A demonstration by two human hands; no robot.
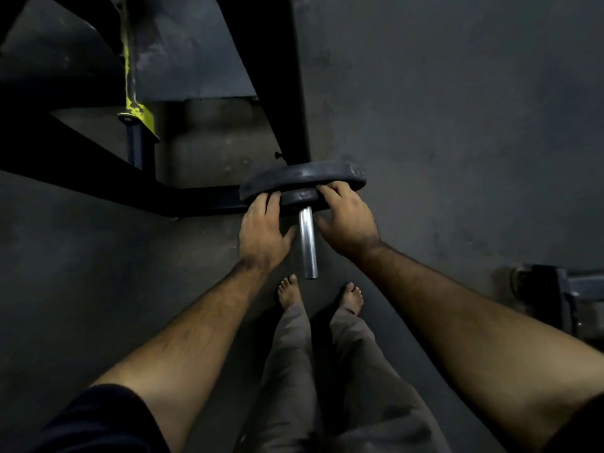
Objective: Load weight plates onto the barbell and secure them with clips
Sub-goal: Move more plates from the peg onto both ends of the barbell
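Dark grey rubber flooring (457,93) covers the whole room, and a black steel rack frame (281,76) with a chipped yellow pin (132,106) stands behind the work. On the shiny steel barbell sleeve (308,243), which points toward the person, a large black round weight plate (304,178) already sits, and a smaller black plate (300,199) rests against its near face. The left hand (263,233) lies on the left edge of the plates and the right hand (346,223) on the right edge; the fingers of both are spread a little and press flat on the plate faces, not curled around them, probably to push the plates evenly along the sleeve so they do not tilt and jam. Bare feet (322,294) stand just under the sleeve end. No clip is visible, so the locking step seems not yet done.
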